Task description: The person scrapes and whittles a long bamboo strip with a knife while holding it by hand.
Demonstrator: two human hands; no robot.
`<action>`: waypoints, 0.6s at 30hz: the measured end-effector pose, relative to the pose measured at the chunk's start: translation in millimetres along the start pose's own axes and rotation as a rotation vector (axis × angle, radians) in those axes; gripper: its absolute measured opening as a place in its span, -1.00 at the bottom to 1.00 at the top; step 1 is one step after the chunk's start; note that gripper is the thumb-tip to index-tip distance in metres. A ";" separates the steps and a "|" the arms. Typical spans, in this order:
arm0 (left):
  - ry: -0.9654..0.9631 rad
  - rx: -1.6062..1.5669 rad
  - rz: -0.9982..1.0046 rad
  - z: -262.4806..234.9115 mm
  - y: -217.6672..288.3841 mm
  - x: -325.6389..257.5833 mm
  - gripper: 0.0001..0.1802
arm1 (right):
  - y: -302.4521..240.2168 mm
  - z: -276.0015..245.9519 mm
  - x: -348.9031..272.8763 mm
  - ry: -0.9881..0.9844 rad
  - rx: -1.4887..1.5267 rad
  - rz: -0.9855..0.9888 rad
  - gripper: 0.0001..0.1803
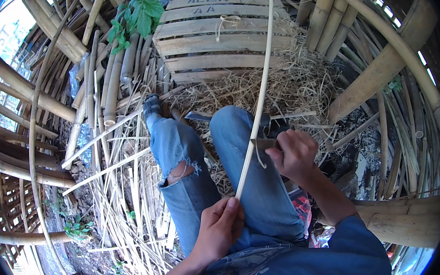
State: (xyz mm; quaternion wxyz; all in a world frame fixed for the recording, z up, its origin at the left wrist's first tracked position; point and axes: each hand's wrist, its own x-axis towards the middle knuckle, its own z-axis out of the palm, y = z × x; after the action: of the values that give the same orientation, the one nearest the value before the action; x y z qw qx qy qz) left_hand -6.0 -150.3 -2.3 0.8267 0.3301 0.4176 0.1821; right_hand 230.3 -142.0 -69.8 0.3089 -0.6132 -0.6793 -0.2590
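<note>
At the far left we see bent bamboo poles [30, 95] stacked in curves around a yard strewn with split strips and shavings [126, 210]; a leafy green sprig [137, 15] pokes up among the poles near the top; beside it, top centre, lies a pallet of pale wooden slats [221, 36] resting on dry straw [284, 86]. In the middle we look down on our own knees in torn blue jeans [190, 161], one shoe [151, 105] planted in the litter; our left hand [219, 229], low and centre, is curled closed around the lower end of a long thin bamboo strip [259, 102], thumb pressed along it; the strip rises from that fist across the right knee and runs up past the pallet out of the top of the view. Just to the right, our right hand [297, 154] is clenched on a knife [264, 143] whose blade meets the strip partway up, a thin curl of shaving hanging below it; farther right stand thick bamboo culms [392, 57] and a heavy cut section [402, 218].
</note>
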 end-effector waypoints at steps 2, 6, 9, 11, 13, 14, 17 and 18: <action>0.051 0.033 -0.007 0.5 -2.9 -1.7 -0.62 | 6.9 5.9 2.7 0.030 -0.026 -0.024 -0.40; 0.032 0.041 -0.028 -0.4 -6.5 -6.9 -0.62 | 26.6 12.5 3.1 0.072 0.002 -0.065 -0.44; 0.031 0.032 -0.027 -0.6 -10.8 -11.9 -0.62 | 28.8 6.4 11.6 0.063 -0.109 -0.034 -0.48; 0.025 0.136 -0.060 -1.2 -18.2 -18.5 -0.62 | 47.7 10.1 9.5 -0.065 -0.037 0.232 -0.55; 0.011 0.136 -0.093 -6.4 -26.4 -25.4 -0.62 | 77.9 10.7 19.3 0.033 -0.205 0.301 -0.59; 0.000 0.132 -0.132 -8.5 -28.8 -24.9 -0.61 | 88.6 12.3 17.4 0.035 -0.224 0.305 -0.59; 0.053 0.170 -0.023 -10.0 -35.7 -32.6 -0.64 | 99.1 17.9 15.6 0.093 -0.236 0.154 -0.57; 0.049 0.168 -0.019 -9.3 -36.5 -33.9 -0.64 | 98.1 18.7 16.4 0.096 -0.266 0.147 -0.57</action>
State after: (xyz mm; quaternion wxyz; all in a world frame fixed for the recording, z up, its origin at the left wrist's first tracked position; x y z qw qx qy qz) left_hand -32.4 -192.3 -12.4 0.7874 0.3895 0.4547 0.1466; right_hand 325.0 -106.1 -72.9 0.2752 -0.6837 -0.5769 -0.3521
